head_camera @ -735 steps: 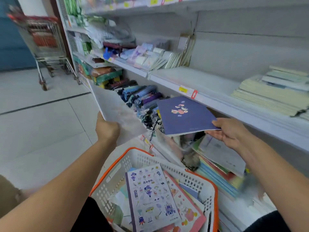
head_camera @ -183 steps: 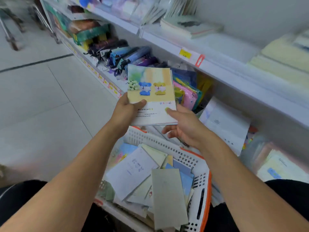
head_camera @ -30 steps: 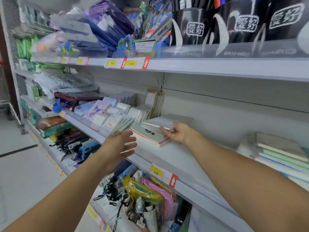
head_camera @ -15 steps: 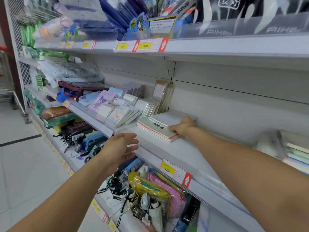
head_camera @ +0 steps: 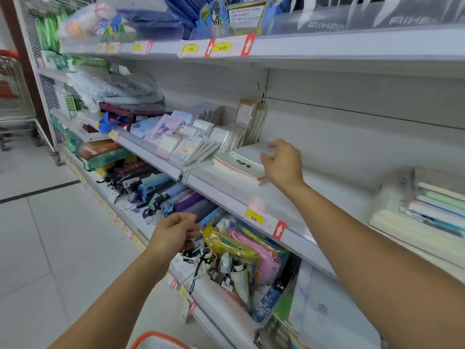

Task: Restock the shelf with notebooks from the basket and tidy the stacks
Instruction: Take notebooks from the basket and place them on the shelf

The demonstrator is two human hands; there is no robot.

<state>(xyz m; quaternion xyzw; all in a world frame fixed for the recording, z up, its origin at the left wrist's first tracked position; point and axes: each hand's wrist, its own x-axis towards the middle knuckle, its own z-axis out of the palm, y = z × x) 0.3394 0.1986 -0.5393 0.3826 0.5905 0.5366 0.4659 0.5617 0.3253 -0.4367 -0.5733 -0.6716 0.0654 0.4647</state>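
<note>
A low stack of notebooks (head_camera: 239, 165) lies on the white middle shelf (head_camera: 266, 197), its top cover white with dark writing. My right hand (head_camera: 283, 161) hovers just right of the stack with fingers loosely spread and holds nothing. My left hand (head_camera: 173, 234) hangs lower, in front of the shelf below, fingers loosely curled and empty. Only the orange rim of the basket (head_camera: 156, 340) shows at the bottom edge. A taller pile of pastel notebooks (head_camera: 432, 210) sits at the far right of the same shelf.
Small notepads and card packs (head_camera: 191, 139) fill the shelf left of the stack. Folded umbrellas (head_camera: 156, 187) and zip pouches (head_camera: 249, 253) crowd the lower shelf. A shopping trolley (head_camera: 12, 107) stands at the far left on the tiled floor. Price tags line the shelf edges.
My right hand has let go of the stack and lifted off it with fingers opening. My left hand has dropped lower, toward the lower shelf. The view has tilted down slightly.
</note>
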